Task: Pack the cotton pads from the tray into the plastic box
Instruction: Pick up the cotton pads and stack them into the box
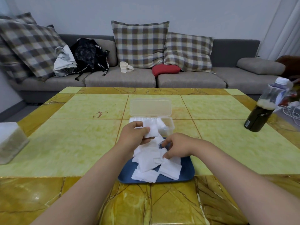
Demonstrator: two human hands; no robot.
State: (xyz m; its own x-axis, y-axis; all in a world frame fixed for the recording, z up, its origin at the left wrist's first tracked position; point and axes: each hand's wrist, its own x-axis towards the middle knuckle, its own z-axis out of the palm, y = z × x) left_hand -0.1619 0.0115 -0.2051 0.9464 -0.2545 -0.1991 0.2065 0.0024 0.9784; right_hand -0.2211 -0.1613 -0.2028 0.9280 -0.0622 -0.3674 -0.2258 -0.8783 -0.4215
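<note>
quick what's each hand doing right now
Left hand: closed on a cotton pad.
Right hand: fingers curled among tray pads, grip unclear.

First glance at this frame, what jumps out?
The heap of white cotton pads on the blue tray at the table's near edge, with the right hand digging into it. Just beyond, the left hand holds a few pads in front of the clear plastic box, lid up. A dark bottle stands far right.
</note>
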